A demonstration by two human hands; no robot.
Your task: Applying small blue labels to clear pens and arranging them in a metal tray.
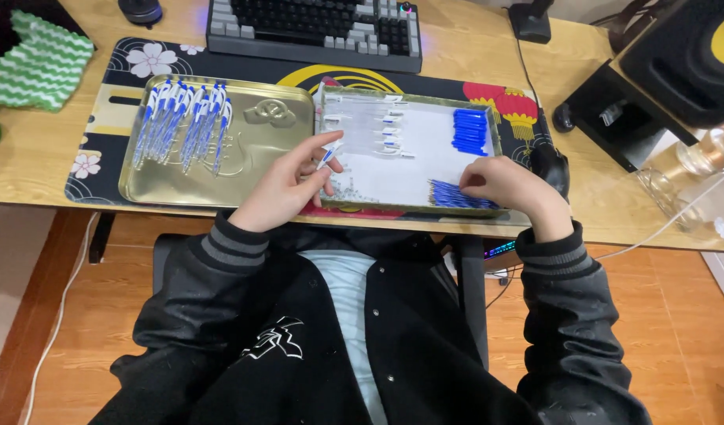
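Now the left hand (287, 185) pinches a half-built pen (328, 155) over the near-left corner of the white-lined tray (425, 169) — a loose grip could drop it among the tiny springs (348, 191). The right hand (510, 185) closes on the blue refills (454, 195) at the tray's front edge. Beside it, the gold lid (259, 169) holds finished pens (182, 122) on the worktop (31, 169).

You have two package parts on the tabletop: a shallow gold metal tin lid (259, 149) with an embossed emblem at left, and beside it the rectangular tin tray (409, 98) with a pale lining and gold-green rim. A small white label (611, 115) sits on the black speaker stand at right; no screen shows.
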